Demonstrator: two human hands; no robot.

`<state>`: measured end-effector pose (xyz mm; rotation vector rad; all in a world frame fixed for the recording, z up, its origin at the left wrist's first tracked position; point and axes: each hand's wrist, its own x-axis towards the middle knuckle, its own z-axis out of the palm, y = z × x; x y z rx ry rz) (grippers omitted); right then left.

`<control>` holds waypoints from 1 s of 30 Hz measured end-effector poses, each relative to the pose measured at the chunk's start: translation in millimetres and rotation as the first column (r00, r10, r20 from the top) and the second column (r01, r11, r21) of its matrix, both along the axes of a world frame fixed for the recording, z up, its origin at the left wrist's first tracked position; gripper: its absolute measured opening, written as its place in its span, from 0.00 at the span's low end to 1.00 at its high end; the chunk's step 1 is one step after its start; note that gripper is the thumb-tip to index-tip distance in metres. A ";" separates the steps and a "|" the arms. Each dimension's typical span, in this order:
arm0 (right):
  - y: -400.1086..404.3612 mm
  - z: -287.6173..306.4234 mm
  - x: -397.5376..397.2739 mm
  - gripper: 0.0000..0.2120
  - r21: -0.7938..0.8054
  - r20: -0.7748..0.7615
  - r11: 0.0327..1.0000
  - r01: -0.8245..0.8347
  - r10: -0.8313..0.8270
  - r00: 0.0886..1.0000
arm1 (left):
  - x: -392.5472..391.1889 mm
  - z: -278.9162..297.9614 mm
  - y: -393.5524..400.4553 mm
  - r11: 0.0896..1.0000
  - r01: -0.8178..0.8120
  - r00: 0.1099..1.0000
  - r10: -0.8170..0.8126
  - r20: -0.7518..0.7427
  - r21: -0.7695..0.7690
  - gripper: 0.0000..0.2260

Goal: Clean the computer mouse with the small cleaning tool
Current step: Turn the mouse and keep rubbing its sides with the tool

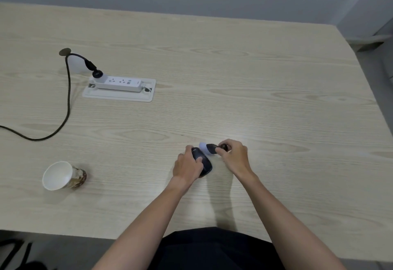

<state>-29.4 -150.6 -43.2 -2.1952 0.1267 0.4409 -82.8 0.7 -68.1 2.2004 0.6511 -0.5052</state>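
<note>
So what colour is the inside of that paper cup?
White inside the paper cup; its outer wall has a brownish pattern. The head view shows it.

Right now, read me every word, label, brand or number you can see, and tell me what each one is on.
No text here is legible.
Mouse: pale marks near its front end, beside the left hand, too blurred to read.
Power strip: small dark markings and a sticker-like patch on top, too small to read.
Paper cup: brown pattern on its side, no readable lettering.
Cleaning tool in the right hand: no visible text.

no legible text, power strip markings blurred
</note>
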 end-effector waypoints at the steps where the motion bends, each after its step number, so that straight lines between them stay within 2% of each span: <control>1: 0.3 0.4 0.3 0.03 -0.014 -0.027 0.999 -0.050 0.049 0.998 | -0.2 0.7 0.3 1.000 0.006 1.000 -0.006 0.005 -0.009 0.21; 6: -16.5 15.5 19.1 0.04 -0.103 -0.242 0.941 -0.321 0.290 0.926 | -0.9 1.2 4.3 0.998 0.058 0.998 -0.058 -0.015 -0.013 0.21; 8: -17.1 14.3 20.1 0.03 -0.108 -0.160 0.959 -0.263 0.244 0.956 | -1.9 -0.1 6.1 0.997 0.078 0.997 -0.078 -0.025 0.003 0.22; 11: -8.6 6.4 13.1 0.01 -0.039 0.044 0.997 -0.062 0.063 0.997 | -1.0 0.5 4.9 0.995 0.100 0.994 -0.099 -0.047 0.012 0.22; 12: -5.0 4.7 11.1 0.01 -0.033 0.069 0.998 -0.061 0.063 0.996 | -0.4 1.4 3.8 0.995 0.104 0.993 -0.104 -0.049 0.005 0.22; 16: -3.3 -0.3 11.8 0.05 -0.137 -0.079 0.949 -0.284 0.276 0.958 | 0.9 0.6 1.9 0.995 0.099 0.995 -0.100 -0.032 -0.014 0.22; 18: -10.8 0.5 17.7 0.06 -0.213 -0.149 0.915 -0.342 0.316 0.937 | 1.6 -0.6 -0.1 0.995 0.094 0.995 -0.094 -0.044 -0.017 0.25; 21: -20.0 1.9 23.2 0.06 -0.288 -0.096 0.920 -0.265 0.248 0.964 | -0.6 -3.2 -10.1 0.996 0.077 0.996 -0.075 -0.056 0.039 0.30; 23: -19.5 0.5 20.1 0.05 -0.260 -0.022 0.950 -0.174 0.174 0.984 | -2.5 -5.7 -17.4 0.992 0.075 0.996 -0.069 -0.063 0.102 0.34; 25: -15.2 -1.0 13.4 0.05 -0.215 -0.016 0.959 -0.187 0.188 0.982 | -2.5 -6.8 -20.9 0.991 0.068 0.997 -0.061 -0.056 0.117 0.34; 30: -21.8 -1.9 4.8 0.07 -0.212 -0.099 0.933 -0.292 0.277 0.956 | 0.7 -8.0 -11.2 0.999 -0.003 1.000 0.002 -0.013 -0.046 0.28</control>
